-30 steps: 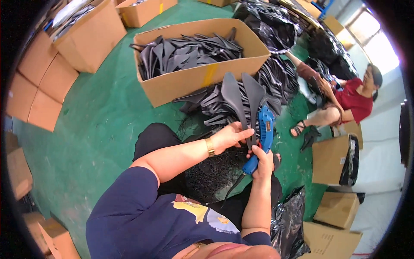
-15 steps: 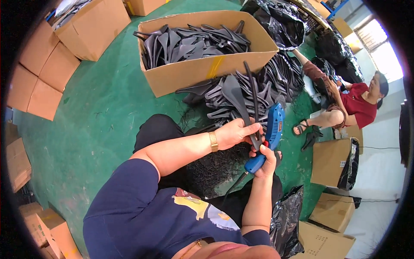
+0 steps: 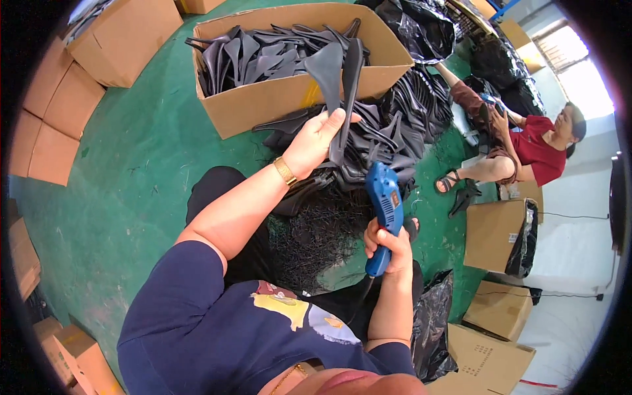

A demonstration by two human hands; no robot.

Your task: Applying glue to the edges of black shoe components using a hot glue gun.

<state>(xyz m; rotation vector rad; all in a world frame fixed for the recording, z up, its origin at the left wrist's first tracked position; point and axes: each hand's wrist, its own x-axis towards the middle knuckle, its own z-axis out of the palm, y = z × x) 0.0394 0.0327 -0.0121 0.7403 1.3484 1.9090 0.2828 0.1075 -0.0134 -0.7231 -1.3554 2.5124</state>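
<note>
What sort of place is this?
Probably a small workshop: a large open carton full of black, curved parts, a blue corded power tool in the right hand, and stacked cartons around.

Two hands of the wearer are in view: one left hand [image 3: 315, 141] and one right hand [image 3: 393, 247]. The left holds one two-armed black piece [image 3: 326, 72]; the right holds one blue power tool [image 3: 387, 207]. One large open carton [image 3: 263, 115] holds black parts [image 3: 253, 56], too overlapped to count; one floor pile [image 3: 398, 138] of similar parts is equally uncountable. There is one heap of trimmings [image 3: 309, 243]. At least three cartons [image 3: 488, 230] stand at the right. Also visible are one co-worker [image 3: 536, 155], one window [image 3: 565, 49], one gold wristband [image 3: 285, 171], one gold necklace [image 3: 287, 380] and, lower right, one black plastic bag [image 3: 432, 322].
</note>
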